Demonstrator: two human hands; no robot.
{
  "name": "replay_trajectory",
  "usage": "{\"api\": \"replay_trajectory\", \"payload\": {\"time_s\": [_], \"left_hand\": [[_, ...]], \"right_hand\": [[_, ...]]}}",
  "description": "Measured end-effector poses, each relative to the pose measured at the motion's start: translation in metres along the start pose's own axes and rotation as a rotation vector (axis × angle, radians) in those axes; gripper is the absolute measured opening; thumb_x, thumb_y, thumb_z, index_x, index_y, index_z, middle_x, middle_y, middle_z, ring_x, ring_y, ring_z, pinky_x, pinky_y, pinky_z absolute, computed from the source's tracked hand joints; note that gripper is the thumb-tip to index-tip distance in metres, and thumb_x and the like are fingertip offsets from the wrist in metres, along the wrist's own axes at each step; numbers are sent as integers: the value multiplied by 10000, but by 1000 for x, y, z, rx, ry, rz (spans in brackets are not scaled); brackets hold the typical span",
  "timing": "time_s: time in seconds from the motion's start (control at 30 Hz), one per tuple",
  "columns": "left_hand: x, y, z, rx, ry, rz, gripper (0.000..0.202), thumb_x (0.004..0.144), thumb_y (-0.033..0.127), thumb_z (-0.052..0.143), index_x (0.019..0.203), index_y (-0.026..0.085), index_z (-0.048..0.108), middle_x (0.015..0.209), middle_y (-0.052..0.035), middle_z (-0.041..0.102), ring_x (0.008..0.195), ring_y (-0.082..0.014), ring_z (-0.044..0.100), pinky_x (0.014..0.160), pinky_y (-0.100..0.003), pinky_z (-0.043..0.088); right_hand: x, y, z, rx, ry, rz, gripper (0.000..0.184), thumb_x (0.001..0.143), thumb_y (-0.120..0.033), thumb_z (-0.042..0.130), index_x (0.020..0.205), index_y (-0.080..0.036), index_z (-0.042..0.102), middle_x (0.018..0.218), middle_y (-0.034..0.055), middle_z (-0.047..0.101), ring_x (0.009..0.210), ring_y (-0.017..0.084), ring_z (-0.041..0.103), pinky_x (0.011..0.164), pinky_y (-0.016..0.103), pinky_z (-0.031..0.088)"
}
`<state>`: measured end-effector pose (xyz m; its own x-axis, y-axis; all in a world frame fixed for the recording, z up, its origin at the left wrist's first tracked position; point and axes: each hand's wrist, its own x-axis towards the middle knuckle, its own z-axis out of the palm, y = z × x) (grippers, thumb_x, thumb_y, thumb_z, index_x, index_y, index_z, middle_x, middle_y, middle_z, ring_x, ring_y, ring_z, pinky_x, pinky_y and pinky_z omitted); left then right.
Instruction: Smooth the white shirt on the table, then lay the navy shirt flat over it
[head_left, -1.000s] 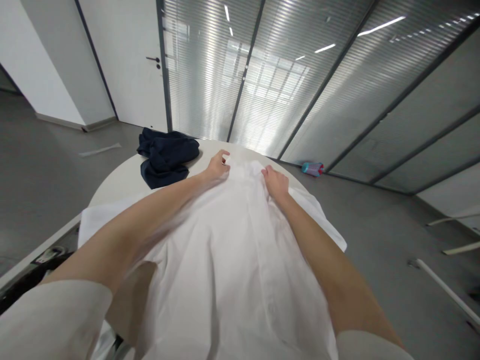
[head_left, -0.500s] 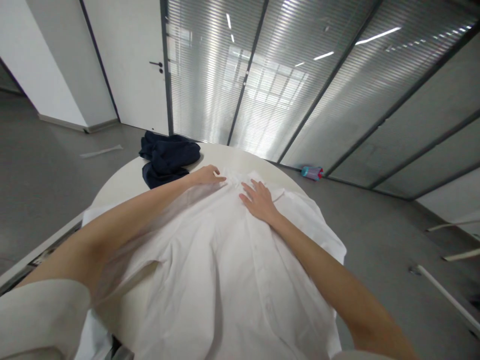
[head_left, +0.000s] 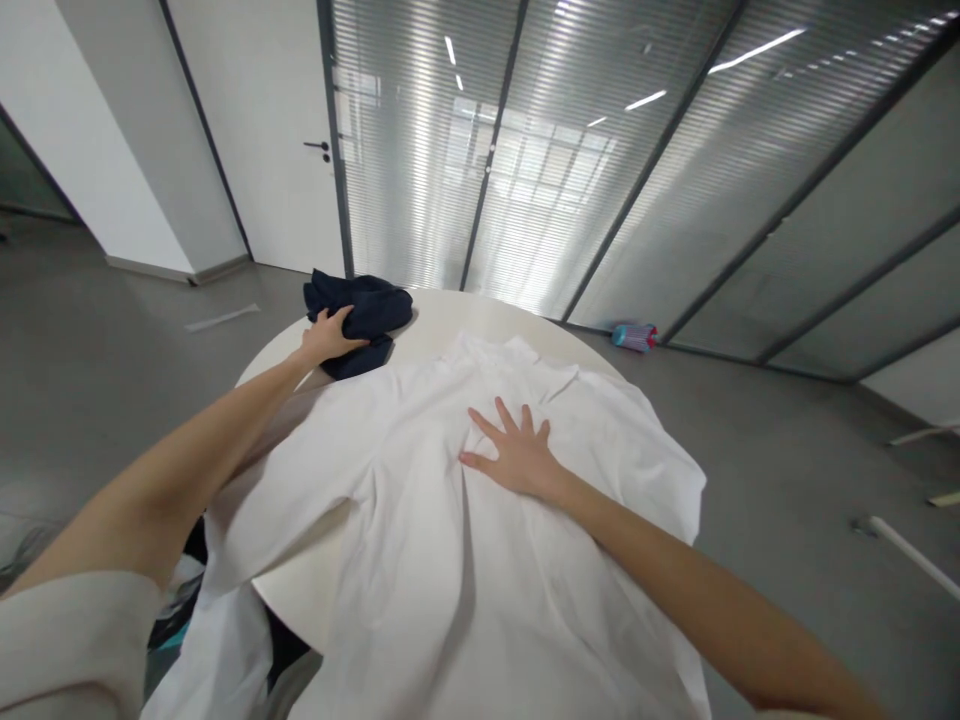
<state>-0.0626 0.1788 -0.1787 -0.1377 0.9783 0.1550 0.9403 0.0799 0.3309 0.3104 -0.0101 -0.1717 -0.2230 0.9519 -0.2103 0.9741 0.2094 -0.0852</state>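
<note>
Pressing my right hand [head_left: 516,458], fingers spread flat, on the white shirt [head_left: 480,540] lying over the round table [head_left: 450,315], I should pull the dark cloth [head_left: 361,310] beyond the shirt's collar gently, my left hand [head_left: 327,338] closed on it.

The white shirt [head_left: 450,560] runs off the bottom edge at 6 o'clock. The table [head_left: 442,315] lies mostly hidden beneath it. The left hand [head_left: 328,338] covers part of the dark garment [head_left: 367,310].

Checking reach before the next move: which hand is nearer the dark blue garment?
Left. The left hand rests on the dark blue garment at its near edge; the right hand lies flat on the white shirt, well apart.
</note>
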Motion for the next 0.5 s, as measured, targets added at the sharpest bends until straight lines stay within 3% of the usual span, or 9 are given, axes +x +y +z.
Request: {"api": "replay_trajectory", "payload": {"time_s": [0.07, 0.2, 0.3, 0.4, 0.5], "left_hand": [[8, 1, 7, -29, 51, 0, 896, 785, 639, 656, 1551, 307, 332, 1570, -191, 328, 1380, -428, 419, 1079, -571, 383], [24, 3, 16, -76, 58, 6, 914, 756, 600, 699, 1539, 259, 373, 1539, -184, 375, 1328, -410, 483, 1072, -511, 421], [32, 3, 23, -76, 40, 68, 952, 725, 597, 726, 1531, 220, 387, 1480, -157, 470, 1370, -388, 428, 1108, -480, 395], [30, 1, 27, -71, 19, 118, 988, 710, 604, 746, 1524, 170, 392, 1450, -148, 511, 1419, -380, 343, 1142, -456, 350], [14, 0, 24, -98, -14, 136, 998, 746, 580, 752, 1530, 102, 359, 1488, -178, 457, 1433, -376, 295, 1160, -453, 302]], "right_hand": [[5, 1, 1, -2, -25, -4, 935, 769, -935, 295, 1568, -491, 102, 1682, -3, -55, 1450, 579, -41, 1046, 826, 35], [24, 12, 0, -12, -75, -6, 934, 772, -934, 289, 1566, -494, 68, 1678, -19, -89, 1455, 568, -58, 1046, 826, 29], [40, 24, -1, -9, -85, -5, 942, 762, -943, 276, 1565, -496, 69, 1678, -25, -91, 1456, 562, -69, 1046, 826, 17], [54, 33, -1, 11, -73, -11, 937, 754, -950, 269, 1561, -507, 95, 1681, -20, -65, 1455, 566, -62, 1041, 831, 15], [60, 35, 0, 18, -53, -12, 944, 745, -956, 273, 1561, -507, 121, 1684, -18, -30, 1459, 562, -42, 1046, 828, 13]]}}
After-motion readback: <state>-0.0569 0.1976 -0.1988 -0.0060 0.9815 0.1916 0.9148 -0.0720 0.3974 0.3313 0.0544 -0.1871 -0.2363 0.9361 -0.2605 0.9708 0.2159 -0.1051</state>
